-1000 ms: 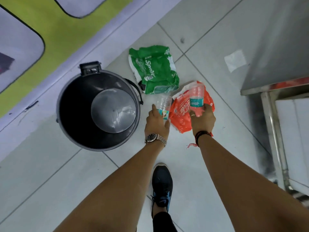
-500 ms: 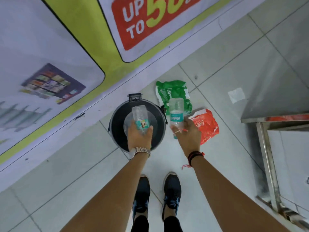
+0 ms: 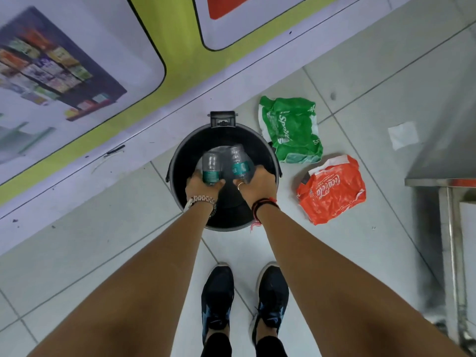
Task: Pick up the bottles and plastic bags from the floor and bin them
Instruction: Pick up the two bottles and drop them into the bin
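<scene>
A round black bin (image 3: 180, 161) stands open on the tiled floor in front of my feet. My left hand (image 3: 202, 188) grips a clear plastic bottle with a teal label (image 3: 211, 167) over the bin's mouth. My right hand (image 3: 255, 182) holds a second clear bottle with a teal label (image 3: 239, 163) beside it, also above the opening. A crumpled green plastic bag (image 3: 292, 128) lies on the floor to the right of the bin. A crumpled orange-red plastic bag (image 3: 332, 190) lies just below it.
A wall with printed posters (image 3: 77, 73) runs along the left behind the bin. A steel table top (image 3: 443, 161) and its leg (image 3: 456, 253) stand at the right. A white paper scrap (image 3: 403, 135) lies on the floor. My dark shoes (image 3: 244, 300) are below the bin.
Both hands lifted the two bottles off the floor, carried them left and now hold them together low over the bin's mouth. The two bags stayed where they lay.
</scene>
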`<control>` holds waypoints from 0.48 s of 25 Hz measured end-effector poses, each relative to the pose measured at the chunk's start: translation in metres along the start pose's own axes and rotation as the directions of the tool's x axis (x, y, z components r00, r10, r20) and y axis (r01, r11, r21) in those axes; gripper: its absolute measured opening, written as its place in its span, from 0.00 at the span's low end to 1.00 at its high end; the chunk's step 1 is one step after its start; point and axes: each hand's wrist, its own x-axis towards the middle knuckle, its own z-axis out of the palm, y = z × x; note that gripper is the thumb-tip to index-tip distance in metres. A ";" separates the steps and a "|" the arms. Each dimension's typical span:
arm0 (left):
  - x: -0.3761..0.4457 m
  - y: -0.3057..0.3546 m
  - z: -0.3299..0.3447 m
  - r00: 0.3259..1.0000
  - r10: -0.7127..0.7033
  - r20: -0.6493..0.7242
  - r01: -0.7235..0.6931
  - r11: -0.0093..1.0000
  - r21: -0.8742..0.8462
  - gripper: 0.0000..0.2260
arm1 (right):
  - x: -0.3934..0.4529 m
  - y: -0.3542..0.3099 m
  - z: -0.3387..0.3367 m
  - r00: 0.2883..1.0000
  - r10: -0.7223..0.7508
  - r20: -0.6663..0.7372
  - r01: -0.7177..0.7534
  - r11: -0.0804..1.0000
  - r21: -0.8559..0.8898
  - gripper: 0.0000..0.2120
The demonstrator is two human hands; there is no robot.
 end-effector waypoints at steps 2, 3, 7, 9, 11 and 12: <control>-0.012 0.001 0.000 0.997 0.074 -0.032 -0.072 0.996 0.055 0.26 | -0.011 0.004 -0.010 1.000 -0.017 -0.018 0.017 0.998 0.055 0.17; -0.024 0.000 -0.002 0.990 0.134 -0.034 -0.132 0.989 0.067 0.25 | -0.020 0.007 -0.015 0.999 -0.033 -0.043 0.038 0.993 0.110 0.16; -0.084 0.000 -0.025 0.862 0.502 -0.074 -0.444 0.816 0.371 0.21 | -0.046 0.029 -0.067 0.970 -0.062 -0.234 0.099 0.984 0.151 0.10; -0.098 -0.009 -0.029 0.783 0.621 0.027 -0.500 0.604 0.621 0.26 | -0.049 0.053 -0.097 0.953 -0.017 -0.302 0.043 0.996 0.082 0.12; -0.102 -0.019 -0.028 0.743 0.650 0.158 -0.536 0.438 0.722 0.31 | -0.044 0.084 -0.116 0.954 0.017 -0.298 -0.017 1.000 0.005 0.16; -0.102 -0.021 -0.024 0.727 0.659 0.193 -0.552 0.394 0.735 0.32 | -0.037 0.102 -0.122 0.958 0.018 -0.286 -0.033 0.998 -0.047 0.17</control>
